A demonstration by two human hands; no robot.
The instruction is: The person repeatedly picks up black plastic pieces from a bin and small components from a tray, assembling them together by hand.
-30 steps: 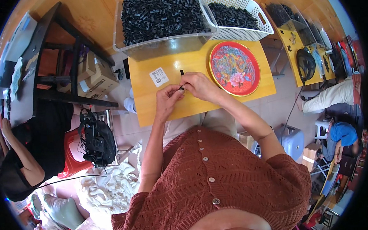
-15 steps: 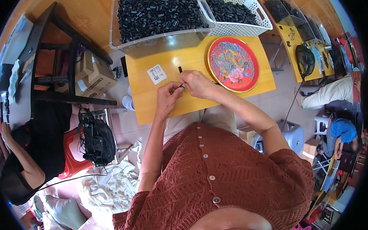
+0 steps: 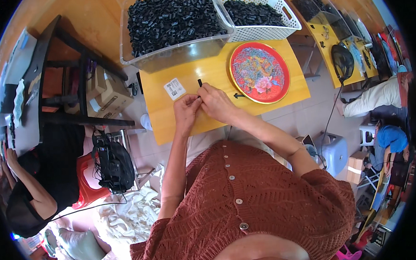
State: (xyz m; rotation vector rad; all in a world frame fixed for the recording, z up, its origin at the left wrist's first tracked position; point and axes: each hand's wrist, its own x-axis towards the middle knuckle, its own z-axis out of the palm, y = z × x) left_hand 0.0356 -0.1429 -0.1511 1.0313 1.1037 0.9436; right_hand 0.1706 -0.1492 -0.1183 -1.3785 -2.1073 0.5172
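Over the yellow table (image 3: pixel 163 125), my left hand (image 3: pixel 186 113) and my right hand (image 3: pixel 217 103) meet, fingertips pinched together. A tiny dark piece shows between them, mostly hidden by the fingers. Just beyond my right knuckles a short black plastic part (image 3: pixel 200 82) sticks out; whether I grip it or it lies on the table I cannot tell. Another black part (image 3: pixel 239 95) lies right of my right hand, beside a round red tray (image 3: pixel 286 82) with a gold rim. Small silvery pieces (image 3: pixel 256 63) cover much of the tray's flowered bottom.
A clear bin (image 3: pixel 179 51) heaped with black plastic parts and a white perforated basket (image 3: pixel 264 33) of similar parts stand at the table's back. A white printed label (image 3: pixel 174 88) lies left. People sit at both sides; a blue stool (image 3: pixel 334 152) stands at the right.
My right hand has shifted slightly left, closer against my left fingertips. The black part beside the tray now shows more fully. The whole view has shifted a little.
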